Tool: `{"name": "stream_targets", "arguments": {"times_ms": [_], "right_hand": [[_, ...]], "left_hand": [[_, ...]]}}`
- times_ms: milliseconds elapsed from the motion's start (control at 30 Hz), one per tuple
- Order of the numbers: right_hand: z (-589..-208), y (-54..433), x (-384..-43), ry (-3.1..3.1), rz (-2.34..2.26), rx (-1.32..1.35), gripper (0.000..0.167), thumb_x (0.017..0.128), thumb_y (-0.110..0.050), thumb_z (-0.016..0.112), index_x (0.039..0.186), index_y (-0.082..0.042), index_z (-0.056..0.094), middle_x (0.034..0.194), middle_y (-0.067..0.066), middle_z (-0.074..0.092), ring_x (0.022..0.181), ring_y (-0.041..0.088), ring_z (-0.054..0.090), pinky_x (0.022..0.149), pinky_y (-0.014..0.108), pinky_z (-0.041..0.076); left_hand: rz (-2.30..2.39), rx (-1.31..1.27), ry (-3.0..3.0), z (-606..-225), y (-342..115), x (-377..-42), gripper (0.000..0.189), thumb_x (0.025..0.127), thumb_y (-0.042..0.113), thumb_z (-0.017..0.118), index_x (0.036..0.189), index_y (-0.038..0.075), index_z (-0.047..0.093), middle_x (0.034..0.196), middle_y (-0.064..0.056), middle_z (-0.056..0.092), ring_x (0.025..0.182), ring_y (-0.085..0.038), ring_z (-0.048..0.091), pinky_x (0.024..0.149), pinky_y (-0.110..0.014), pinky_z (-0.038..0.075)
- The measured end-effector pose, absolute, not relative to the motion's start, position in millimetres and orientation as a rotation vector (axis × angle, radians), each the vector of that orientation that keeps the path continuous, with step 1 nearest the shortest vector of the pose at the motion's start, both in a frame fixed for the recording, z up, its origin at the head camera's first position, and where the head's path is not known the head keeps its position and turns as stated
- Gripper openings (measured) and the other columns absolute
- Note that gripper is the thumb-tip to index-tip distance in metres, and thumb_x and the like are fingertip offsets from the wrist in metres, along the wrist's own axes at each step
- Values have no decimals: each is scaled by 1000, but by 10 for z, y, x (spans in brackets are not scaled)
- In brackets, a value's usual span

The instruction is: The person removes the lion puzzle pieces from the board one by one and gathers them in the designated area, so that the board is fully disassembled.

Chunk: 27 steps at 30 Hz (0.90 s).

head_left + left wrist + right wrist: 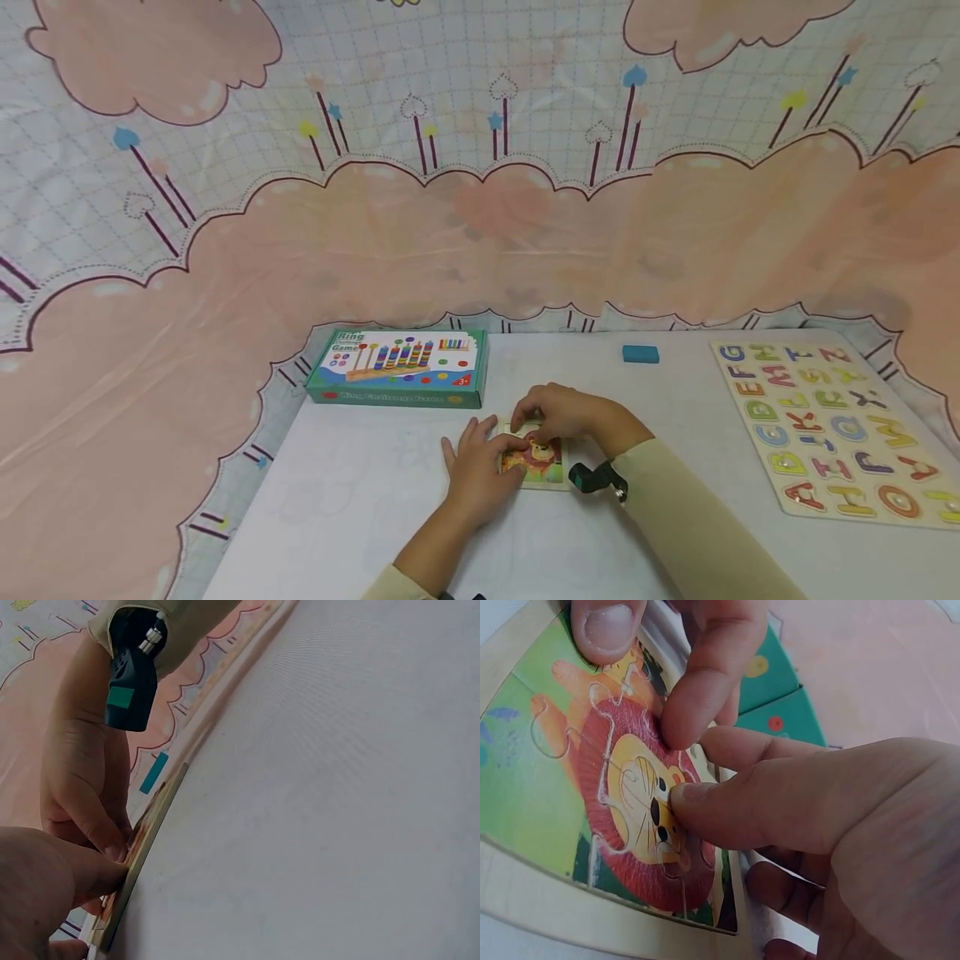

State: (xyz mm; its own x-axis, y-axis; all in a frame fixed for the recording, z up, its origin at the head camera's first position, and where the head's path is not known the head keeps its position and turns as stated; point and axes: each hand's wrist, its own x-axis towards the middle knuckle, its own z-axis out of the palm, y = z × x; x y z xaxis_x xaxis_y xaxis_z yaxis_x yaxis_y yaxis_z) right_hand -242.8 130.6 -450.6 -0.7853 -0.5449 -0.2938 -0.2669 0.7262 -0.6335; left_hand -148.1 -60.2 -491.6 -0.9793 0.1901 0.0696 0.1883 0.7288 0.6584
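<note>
A wooden lion jigsaw puzzle (551,473) in a pale tray lies near the middle of the table. My left hand (480,471) is at its left side, fingers spread, with thumb and index fingertip touching the picture. From the far side my right hand (573,414) reaches over it. In the right wrist view my right thumb presses on the lion's face (634,791), while the other fingers of my right hand (885,817) curl past the tray's far edge, partly hidden. The left wrist view shows the puzzle (142,855) edge-on, both hands at it.
A green ring game box (397,371) lies at the back left. Behind the puzzle, toward the back, is a small blue block (641,354). On the right rests a wooden alphabet board (843,433) with colored letters. A patterned cloth (480,242) hangs behind the table.
</note>
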Motion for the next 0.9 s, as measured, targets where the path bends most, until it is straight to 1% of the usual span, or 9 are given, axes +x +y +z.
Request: {"name": "stream_targets", "arguments": {"times_ms": [167, 400, 600, 900], "right_hand": [[-4506, 1315, -2425, 2451, -824, -603, 35, 91, -3, 82, 99, -36, 79, 119, -8, 65, 112, 20, 53, 103, 48, 50], [-4526, 1334, -2457, 2425, -837, -630, 33, 92, -5, 82, 104, -36, 81, 119, -8, 66, 113, 19, 55, 105, 48, 50], [-4522, 1365, -2460, 2399, -854, -646, 35, 94, -3, 79, 105, -36, 81, 122, -8, 65, 116, 19, 54, 107, 48, 49], [-4530, 1332, -2457, 2425, -839, -646, 39, 92, 1, 80, 103, -36, 80, 122, -8, 65, 116, 20, 54, 108, 50, 48]], "left_hand": [[1118, 343, 2924, -4892, -591, -1464, 21, 90, 18, 79, 110, 23, 80, 158, -22, 50, 156, -51, 26, 114, -85, -4], [1089, 329, 2915, -4880, -605, -1462, 21, 92, 20, 79, 112, 25, 79, 160, -21, 49, 157, -49, 26, 115, -84, -3], [1110, 331, 2910, -4870, -603, -1455, 20, 92, 18, 78, 111, 23, 79, 160, -21, 48, 157, -50, 25, 115, -84, -5], [1088, 298, 2904, -4886, -595, -1463, 21, 94, 20, 79, 114, 24, 79, 161, -18, 48, 158, -48, 24, 116, -82, -7]]}}
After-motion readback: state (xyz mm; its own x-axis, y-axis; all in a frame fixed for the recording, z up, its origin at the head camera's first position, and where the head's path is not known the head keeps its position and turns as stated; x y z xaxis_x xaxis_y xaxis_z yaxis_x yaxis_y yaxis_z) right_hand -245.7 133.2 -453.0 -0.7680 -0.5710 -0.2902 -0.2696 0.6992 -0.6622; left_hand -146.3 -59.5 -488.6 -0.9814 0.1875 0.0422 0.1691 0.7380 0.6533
